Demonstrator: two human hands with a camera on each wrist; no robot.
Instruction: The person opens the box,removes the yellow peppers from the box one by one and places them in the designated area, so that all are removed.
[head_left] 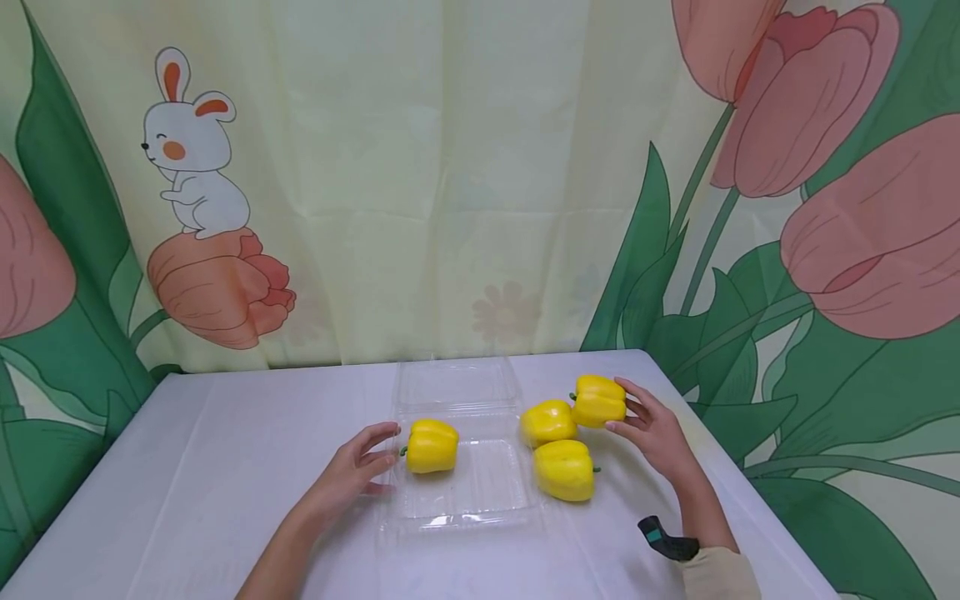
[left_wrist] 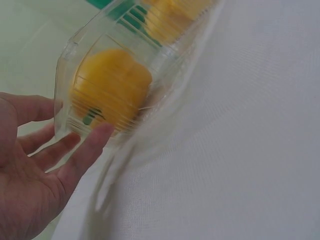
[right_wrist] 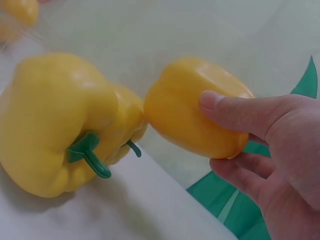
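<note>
My right hand [head_left: 654, 429] holds a yellow bell pepper [head_left: 597, 402], the thumb on one side and fingers on the other, as the right wrist view shows. Two more yellow bell peppers [head_left: 548, 422] [head_left: 566, 471] lie beside it, right of the clear plastic clamshell box [head_left: 491, 500]. Inside that box, at its left end, sits another yellow bell pepper [head_left: 431, 446] with its green stem toward my left hand [head_left: 352, 468]. The left hand's fingers are spread and fairly straight, touching the box's left wall [left_wrist: 61, 107].
The box's hinged lid [head_left: 457, 385] lies folded back toward the far edge of the white-covered table [head_left: 225, 467]. A curtain [head_left: 450, 208] printed with tulips and a rabbit hangs behind the table. A black band [head_left: 667, 542] circles the right forearm near the sleeve.
</note>
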